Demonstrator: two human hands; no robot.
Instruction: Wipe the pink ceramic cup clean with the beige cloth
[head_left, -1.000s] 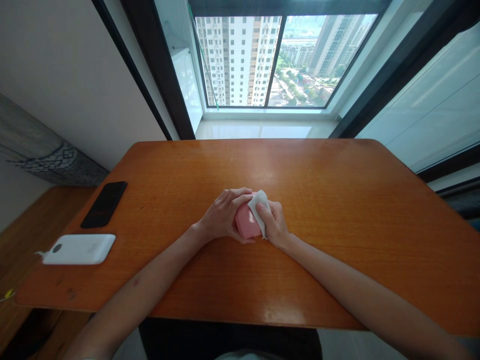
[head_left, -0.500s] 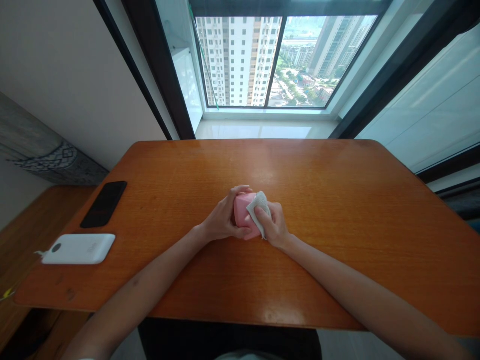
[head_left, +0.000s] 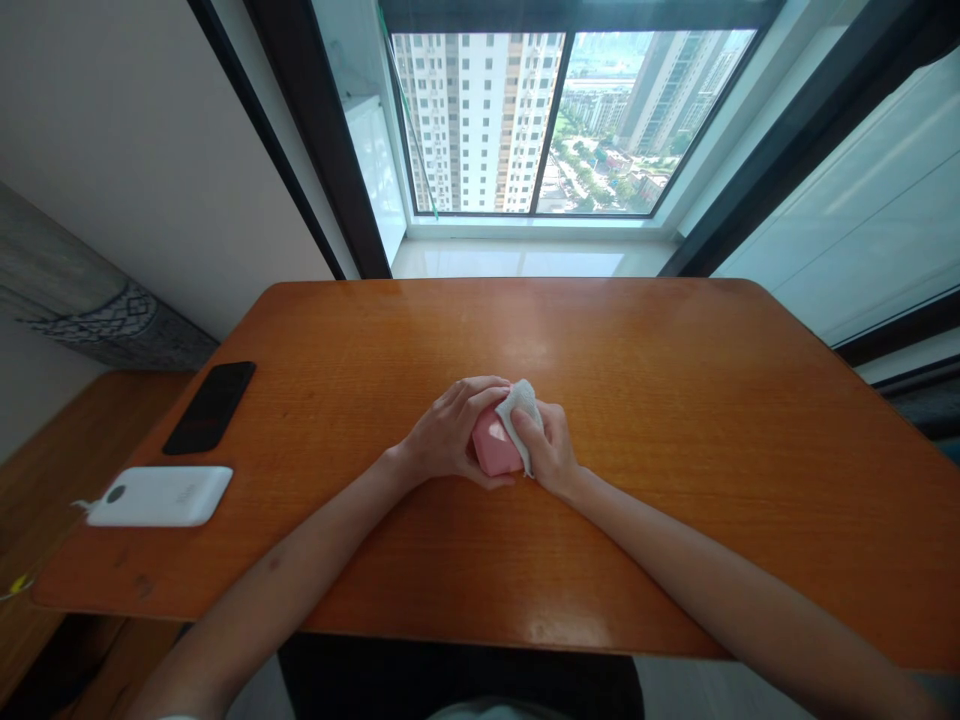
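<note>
Between my hands, over the middle of the table, is a small pink box-like object (head_left: 495, 444) with rounded edges; its exact kind I cannot make out. My left hand (head_left: 459, 432) wraps round its left side, fingers over the top and thumb along the near edge. A folded white cloth (head_left: 522, 402) is pinched in my right hand (head_left: 551, 450), thumb on top, and lies against the right side of the pink object. That side is hidden by the cloth and fingers.
The wooden table (head_left: 675, 420) spreads under both arms. At the left lie a black phone (head_left: 210, 408) and a white power bank-like device (head_left: 161, 496) with a short cord. A window (head_left: 540, 130) is beyond the far edge.
The pink object has turned in my left hand, whose fingers now reach further over its top. My right hand keeps the cloth against it, nearly in the same place.
</note>
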